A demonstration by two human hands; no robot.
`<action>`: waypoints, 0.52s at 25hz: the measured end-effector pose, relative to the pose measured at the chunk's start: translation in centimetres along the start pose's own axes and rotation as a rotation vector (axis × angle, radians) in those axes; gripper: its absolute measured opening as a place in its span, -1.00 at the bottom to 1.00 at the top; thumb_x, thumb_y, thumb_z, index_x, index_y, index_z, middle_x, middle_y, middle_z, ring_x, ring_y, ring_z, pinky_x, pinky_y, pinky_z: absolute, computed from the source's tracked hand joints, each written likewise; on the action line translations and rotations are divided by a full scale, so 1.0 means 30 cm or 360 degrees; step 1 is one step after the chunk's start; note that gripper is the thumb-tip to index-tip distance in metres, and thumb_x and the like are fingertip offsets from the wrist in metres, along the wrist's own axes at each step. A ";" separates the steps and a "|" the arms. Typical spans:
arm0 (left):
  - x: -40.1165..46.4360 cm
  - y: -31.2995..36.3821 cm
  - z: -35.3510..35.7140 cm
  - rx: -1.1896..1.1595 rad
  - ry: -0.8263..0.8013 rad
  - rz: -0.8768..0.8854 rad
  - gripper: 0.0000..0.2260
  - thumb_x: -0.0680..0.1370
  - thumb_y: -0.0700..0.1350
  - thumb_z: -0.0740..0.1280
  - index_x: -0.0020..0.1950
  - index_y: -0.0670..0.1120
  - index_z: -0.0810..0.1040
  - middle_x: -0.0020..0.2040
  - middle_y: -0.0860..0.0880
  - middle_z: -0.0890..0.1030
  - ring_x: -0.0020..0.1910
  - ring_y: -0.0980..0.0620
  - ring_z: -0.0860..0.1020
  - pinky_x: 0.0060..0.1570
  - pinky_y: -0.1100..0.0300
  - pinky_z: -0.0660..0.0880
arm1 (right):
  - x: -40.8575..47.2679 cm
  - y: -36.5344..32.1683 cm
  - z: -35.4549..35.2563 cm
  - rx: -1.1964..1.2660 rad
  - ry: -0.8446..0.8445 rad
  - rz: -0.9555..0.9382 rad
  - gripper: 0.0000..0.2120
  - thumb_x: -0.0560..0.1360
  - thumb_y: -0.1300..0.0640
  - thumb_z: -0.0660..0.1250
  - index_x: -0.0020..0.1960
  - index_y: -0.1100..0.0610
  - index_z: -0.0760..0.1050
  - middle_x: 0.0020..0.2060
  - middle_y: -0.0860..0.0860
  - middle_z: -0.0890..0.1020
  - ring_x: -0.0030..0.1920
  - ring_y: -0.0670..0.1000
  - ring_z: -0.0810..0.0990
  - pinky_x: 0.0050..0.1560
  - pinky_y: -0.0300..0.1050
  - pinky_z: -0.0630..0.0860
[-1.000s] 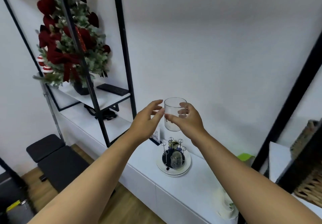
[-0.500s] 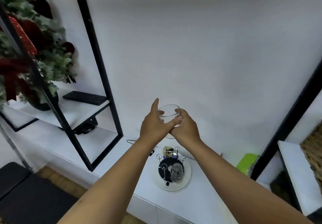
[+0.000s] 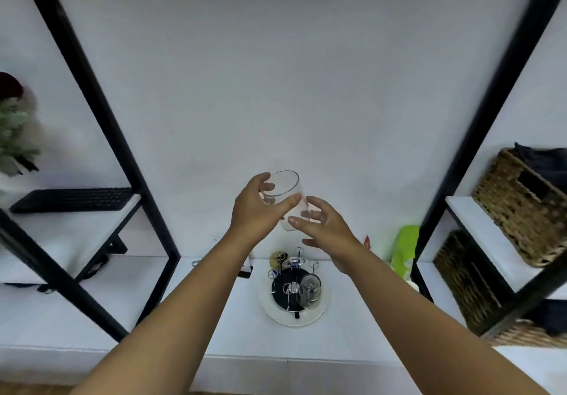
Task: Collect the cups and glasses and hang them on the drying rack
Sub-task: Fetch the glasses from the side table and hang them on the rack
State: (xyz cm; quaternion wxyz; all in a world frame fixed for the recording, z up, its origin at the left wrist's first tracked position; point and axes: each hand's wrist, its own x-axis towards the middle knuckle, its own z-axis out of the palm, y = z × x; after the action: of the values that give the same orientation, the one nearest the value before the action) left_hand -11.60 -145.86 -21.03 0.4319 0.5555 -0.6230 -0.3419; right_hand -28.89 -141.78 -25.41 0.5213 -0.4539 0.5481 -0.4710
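With 1 cup (image 3: 310, 290) sitting on the rack (image 3: 295, 295), the left hand (image 3: 256, 210) is gripping a glass (image 3: 283, 193) while the right hand (image 3: 325, 229) is hovering open.

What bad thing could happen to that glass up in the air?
The clear glass is held high above the drying rack mainly by the left hand; the right hand looks open beside it. If the grip slips, it could fall and break. Coming down, it might also knock the glass already on the rack or miss the thin pegs.
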 end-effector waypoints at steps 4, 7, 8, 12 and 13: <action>-0.005 0.020 -0.004 -0.0276 -0.0077 -0.0025 -0.29 0.37 0.22 0.62 0.46 0.11 0.48 0.21 0.20 0.59 0.07 0.18 0.67 0.07 0.11 0.64 | -0.023 -0.001 -0.038 0.0548 -0.0154 0.0170 -0.35 0.45 -0.09 0.61 0.47 -0.05 0.46 0.30 0.06 0.63 0.34 0.11 0.63 0.23 0.21 0.65; -0.031 0.032 0.015 -0.0523 -0.0132 -0.0099 -0.29 0.38 0.19 0.62 0.47 0.06 0.48 0.24 0.14 0.61 0.16 0.10 0.67 0.07 0.08 0.68 | -0.022 0.009 -0.054 0.0893 -0.0193 0.0240 -0.41 0.48 -0.17 0.55 0.42 0.01 0.51 0.28 0.13 0.62 0.32 0.20 0.65 0.18 0.29 0.65; -0.040 0.030 0.023 -0.0602 -0.0151 -0.0128 -0.30 0.40 0.17 0.62 0.47 0.05 0.48 0.25 0.12 0.62 0.19 0.08 0.66 0.08 0.09 0.68 | -0.022 0.015 -0.055 0.0961 -0.0214 0.0255 -0.40 0.48 -0.19 0.54 0.42 0.02 0.51 0.30 0.15 0.63 0.30 0.21 0.67 0.16 0.29 0.65; -0.079 -0.022 0.079 -0.0722 -0.0178 -0.0205 -0.30 0.41 0.14 0.58 0.50 0.04 0.45 0.32 0.01 0.61 0.26 0.01 0.65 0.19 0.00 0.65 | -0.012 0.072 -0.070 0.1081 -0.0227 0.0255 -0.39 0.42 -0.12 0.62 0.37 0.07 0.53 0.30 0.23 0.66 0.27 0.24 0.68 0.10 0.25 0.66; -0.089 -0.048 0.096 -0.0702 -0.0196 -0.0212 -0.29 0.41 0.15 0.57 0.51 0.04 0.44 0.36 0.01 0.59 0.28 0.03 0.64 0.21 -0.01 0.64 | -0.002 0.096 -0.080 0.1095 -0.0193 0.0237 -0.41 0.39 -0.08 0.64 0.33 0.09 0.56 0.29 0.24 0.65 0.26 0.24 0.69 0.09 0.23 0.67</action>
State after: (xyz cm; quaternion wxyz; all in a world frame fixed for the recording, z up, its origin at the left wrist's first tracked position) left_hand -13.65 -143.60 -23.90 0.4805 0.4656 -0.5204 -0.5306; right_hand -31.32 -141.20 -28.22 0.7080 -0.2376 0.3572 -0.5610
